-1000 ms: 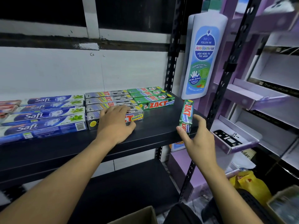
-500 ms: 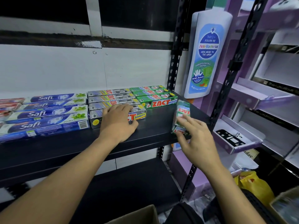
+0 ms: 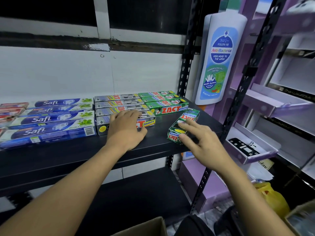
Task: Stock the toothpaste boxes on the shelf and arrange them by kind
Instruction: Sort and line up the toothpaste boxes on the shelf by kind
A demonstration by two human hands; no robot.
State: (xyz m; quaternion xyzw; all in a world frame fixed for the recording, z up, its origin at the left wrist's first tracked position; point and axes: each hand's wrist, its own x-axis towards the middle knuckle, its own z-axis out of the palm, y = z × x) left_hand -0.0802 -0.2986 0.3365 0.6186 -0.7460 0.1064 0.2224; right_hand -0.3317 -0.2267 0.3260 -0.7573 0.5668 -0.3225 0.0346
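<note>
Shelf | Safi boxes 4 | silver Zact 4 | green Zact 4

One wide-angle camera, worn on the person's head, is looking forward and down. It is facing a black shelf set against a white wall, and is sitting close to its front edge. The left forearm and right forearm are stretching away from the lens out of the bottom corners, while a purple rack is filling the right side.
</note>
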